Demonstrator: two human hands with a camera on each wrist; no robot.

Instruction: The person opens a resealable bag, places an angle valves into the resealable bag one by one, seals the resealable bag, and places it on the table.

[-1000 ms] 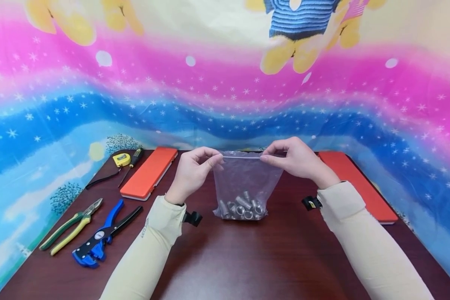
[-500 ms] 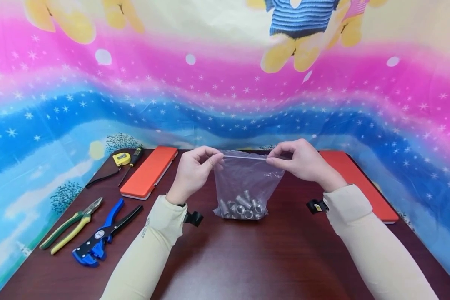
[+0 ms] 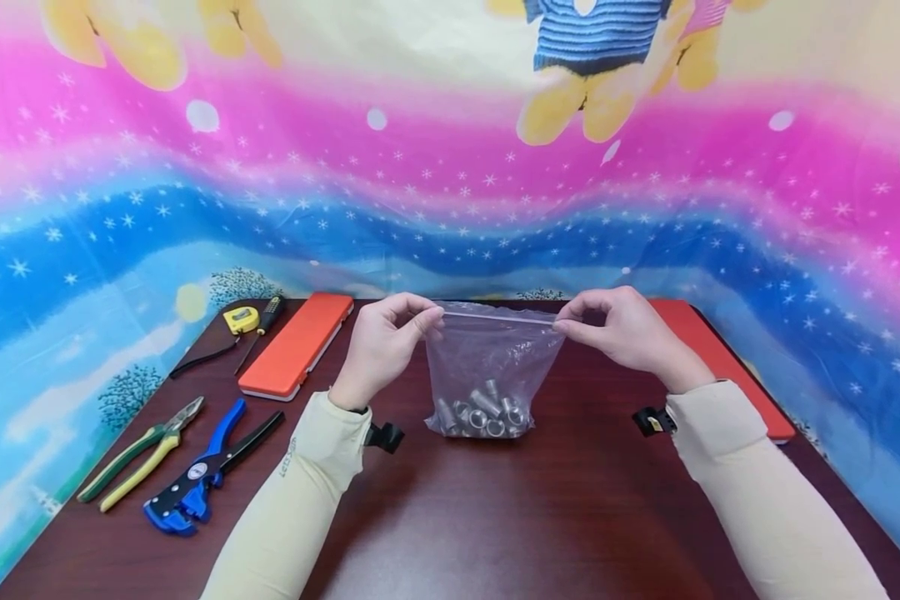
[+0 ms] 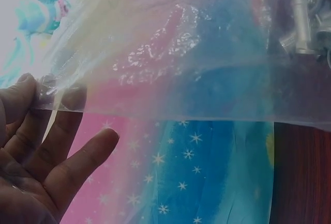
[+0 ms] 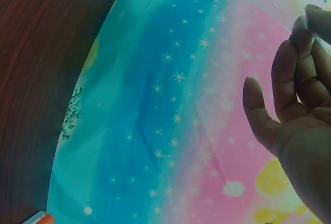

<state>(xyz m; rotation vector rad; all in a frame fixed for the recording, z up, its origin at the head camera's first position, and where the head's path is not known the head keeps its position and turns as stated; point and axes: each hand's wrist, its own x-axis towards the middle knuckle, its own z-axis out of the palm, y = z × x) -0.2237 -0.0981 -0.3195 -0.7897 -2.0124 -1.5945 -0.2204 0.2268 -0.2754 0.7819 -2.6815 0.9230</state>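
Observation:
A clear plastic zip bag (image 3: 487, 354) stands upright on the table, its lower part filled with several short metal tubes (image 3: 487, 417). My left hand (image 3: 382, 343) pinches the bag's top left corner between thumb and forefinger. At the top right end of the white zip strip, my right hand (image 3: 633, 333) pinches the edge with thumb and fingertips. The left wrist view shows the bag's film (image 4: 155, 43) stretched from my left hand (image 4: 46, 146). In the right wrist view, only a sliver of film reaches the fingertips of my right hand (image 5: 305, 94).
On the left lie combination pliers (image 3: 146, 450), a blue and black wire stripper (image 3: 210, 471), a yellow tape measure (image 3: 242, 319), a screwdriver (image 3: 270, 315) and a slim orange case (image 3: 300, 346). A larger red-orange case (image 3: 708, 350) lies behind my right forearm. A printed cloth (image 3: 450, 167) hangs behind the table.
My right hand has slid rightward along the zip strip to its right end, its forearm shifting with it. My left hand keeps its pinch at the left corner, and the bag stays in place.

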